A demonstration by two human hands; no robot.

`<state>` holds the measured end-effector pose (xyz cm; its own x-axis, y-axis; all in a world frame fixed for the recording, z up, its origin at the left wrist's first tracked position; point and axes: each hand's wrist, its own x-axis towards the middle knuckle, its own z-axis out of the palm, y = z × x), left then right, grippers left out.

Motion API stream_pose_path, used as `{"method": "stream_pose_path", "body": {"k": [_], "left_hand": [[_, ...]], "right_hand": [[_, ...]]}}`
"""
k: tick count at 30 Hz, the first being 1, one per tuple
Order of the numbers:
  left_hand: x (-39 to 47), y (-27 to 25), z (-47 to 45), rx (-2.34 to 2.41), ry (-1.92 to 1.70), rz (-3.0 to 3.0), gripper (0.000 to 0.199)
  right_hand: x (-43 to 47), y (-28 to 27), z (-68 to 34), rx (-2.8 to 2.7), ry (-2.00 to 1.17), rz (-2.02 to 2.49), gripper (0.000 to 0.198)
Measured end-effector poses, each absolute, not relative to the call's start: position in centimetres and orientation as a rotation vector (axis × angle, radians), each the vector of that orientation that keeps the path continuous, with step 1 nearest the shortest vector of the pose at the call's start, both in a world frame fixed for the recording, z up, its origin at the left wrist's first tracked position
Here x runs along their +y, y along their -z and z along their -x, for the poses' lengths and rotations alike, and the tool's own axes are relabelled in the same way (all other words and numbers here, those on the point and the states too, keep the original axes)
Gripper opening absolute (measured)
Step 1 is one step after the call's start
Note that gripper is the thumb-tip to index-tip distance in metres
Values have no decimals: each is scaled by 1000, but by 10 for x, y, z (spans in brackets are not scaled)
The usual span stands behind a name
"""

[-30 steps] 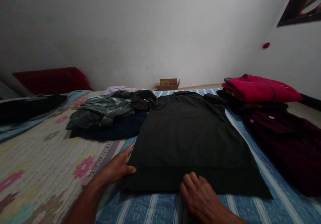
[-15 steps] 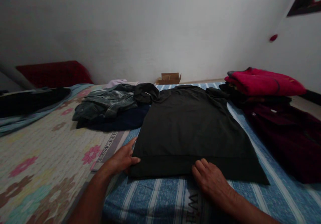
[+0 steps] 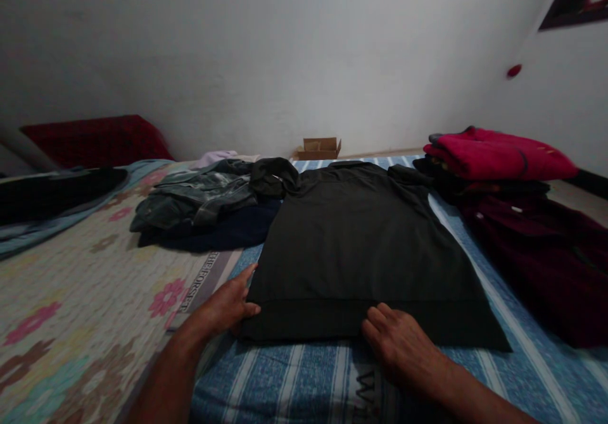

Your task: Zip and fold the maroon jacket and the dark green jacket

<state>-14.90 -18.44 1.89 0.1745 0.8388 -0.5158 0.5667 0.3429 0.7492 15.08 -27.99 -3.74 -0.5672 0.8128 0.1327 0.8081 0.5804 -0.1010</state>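
A dark olive-black shirt (image 3: 370, 240) lies spread flat, its collar end far away and its wide hem band towards me. At its lower left corner is my left hand (image 3: 232, 304). The thumb rests on the hem band and the index finger stretches along the side edge; the other fingers are mostly hidden. My right hand (image 3: 396, 338) is closed over the middle of the hem, with the fingertips curled onto the cloth. One sleeve (image 3: 273, 176) lies bunched at the far left, over neighbouring clothes.
Left of the shirt lies a pile of grey-green clothes (image 3: 199, 190) on a navy garment (image 3: 213, 231). To the right are a pink folded garment (image 3: 503, 155) and a maroon garment (image 3: 536, 253). A small cardboard box (image 3: 320, 149) stands by the wall. Blue striped cloth (image 3: 289, 373) lies underneath.
Both hands keep nearly the same places on the shirt's hem. The whole view has shifted slightly, with things on the left appearing a little further left.
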Motion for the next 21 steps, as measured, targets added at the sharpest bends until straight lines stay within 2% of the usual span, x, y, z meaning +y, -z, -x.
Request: {"method": "stream_pose_path", "body": {"k": [3,8,12,16,21], "left_hand": [[-183,-22,147,1685,-220,-1528,96],[-185,-23,131,1946,-149,-2059,68],[-191,-11,90,1817,-260,-2373,54],[-194,12,44,1564,-342,-2606,51],[-196,41,26,1400,-119,-2745,59]], "right_hand": [[-279,35,-150,-2686,-71,1390,24],[-276,37,-150,-2736,-100,1389,23],[-275,34,-149,-2753,-124,1392,20],[-273,29,-150,-2764,-164,1406,21],[-274,34,-153,-2750,-155,1388,17]]}}
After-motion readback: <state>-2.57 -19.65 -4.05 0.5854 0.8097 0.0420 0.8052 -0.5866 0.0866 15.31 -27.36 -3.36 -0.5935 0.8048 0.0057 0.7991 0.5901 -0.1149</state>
